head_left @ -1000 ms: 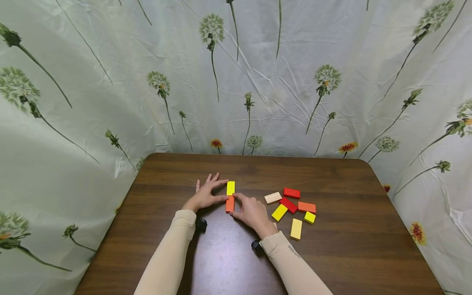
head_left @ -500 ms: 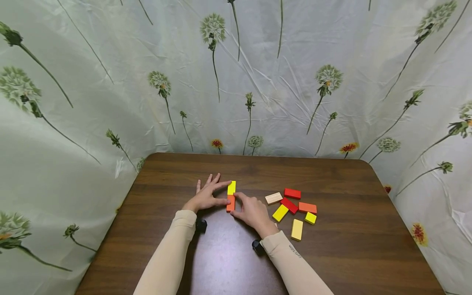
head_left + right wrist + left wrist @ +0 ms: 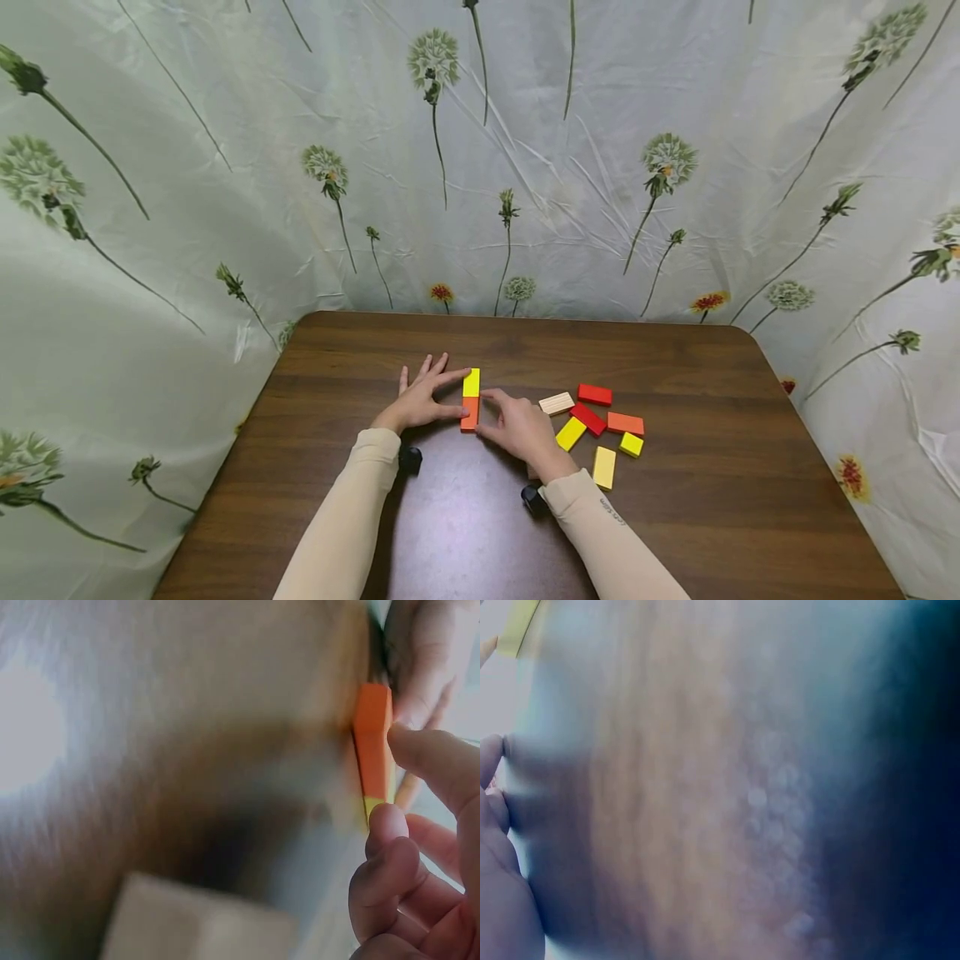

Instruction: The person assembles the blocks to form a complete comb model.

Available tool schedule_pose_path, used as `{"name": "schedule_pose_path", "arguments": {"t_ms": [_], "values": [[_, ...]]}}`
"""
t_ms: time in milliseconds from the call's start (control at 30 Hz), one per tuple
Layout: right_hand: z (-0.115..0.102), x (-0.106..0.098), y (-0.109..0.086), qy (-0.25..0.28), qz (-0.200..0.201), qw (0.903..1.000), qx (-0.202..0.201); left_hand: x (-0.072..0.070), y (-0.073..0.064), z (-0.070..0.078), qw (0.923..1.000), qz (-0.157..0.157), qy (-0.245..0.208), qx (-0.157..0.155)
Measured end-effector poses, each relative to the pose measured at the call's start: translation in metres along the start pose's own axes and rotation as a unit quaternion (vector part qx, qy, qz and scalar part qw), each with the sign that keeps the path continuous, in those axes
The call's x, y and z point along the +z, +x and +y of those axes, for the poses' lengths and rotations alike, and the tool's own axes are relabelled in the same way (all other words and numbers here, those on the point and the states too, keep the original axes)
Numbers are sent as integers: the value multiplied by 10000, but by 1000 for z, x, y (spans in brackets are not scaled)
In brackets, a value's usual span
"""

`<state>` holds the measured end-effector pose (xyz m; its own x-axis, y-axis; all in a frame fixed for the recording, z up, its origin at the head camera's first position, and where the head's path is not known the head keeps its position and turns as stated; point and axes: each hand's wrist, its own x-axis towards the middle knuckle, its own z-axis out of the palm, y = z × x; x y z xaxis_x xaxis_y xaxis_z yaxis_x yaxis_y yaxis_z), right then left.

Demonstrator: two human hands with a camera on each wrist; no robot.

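A yellow block (image 3: 471, 382) and an orange block (image 3: 470, 406) lie end to end in a line on the table. My left hand (image 3: 420, 402) is at their left side, fingers spread; the index tip touches the yellow block and the thumb touches the orange one. On the right side, my right hand (image 3: 522, 430) holds nothing, its thumb and index finger parted beside the orange block. In the right wrist view the orange block (image 3: 373, 746) stands close to the fingertips; whether they touch it I cannot tell. The left wrist view is mostly blurred, with a yellow block (image 3: 516, 628) in its corner.
Right of my right hand lie several loose blocks, among them a red block (image 3: 595, 394), a plain wood block (image 3: 556, 404), a yellow block (image 3: 571, 434) and a pale yellow block (image 3: 603, 468). A flowered curtain (image 3: 570, 167) hangs behind the brown table (image 3: 360, 342).
My right hand has drawn slightly right, its fingertips moving off the orange block. The left hand keeps its place, and the two blocks stay in line.
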<state>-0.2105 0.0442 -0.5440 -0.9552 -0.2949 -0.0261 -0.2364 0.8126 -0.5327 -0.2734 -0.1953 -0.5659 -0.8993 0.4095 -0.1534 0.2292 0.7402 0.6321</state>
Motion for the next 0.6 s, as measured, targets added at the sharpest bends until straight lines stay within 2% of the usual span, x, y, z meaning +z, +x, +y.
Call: {"name": "schedule_pose_path", "arguments": {"t_ms": [300, 500, 600], "values": [[12, -21, -4, 152, 94, 9990, 398, -3, 0, -1, 10000, 58, -42, 29], [26, -34, -16, 273, 79, 9974, 663, -1, 1, 0, 9999, 63, -111, 62], [34, -39, -23, 259, 116, 9973, 672, 0, 0, -1, 9999, 28, -120, 49]]}}
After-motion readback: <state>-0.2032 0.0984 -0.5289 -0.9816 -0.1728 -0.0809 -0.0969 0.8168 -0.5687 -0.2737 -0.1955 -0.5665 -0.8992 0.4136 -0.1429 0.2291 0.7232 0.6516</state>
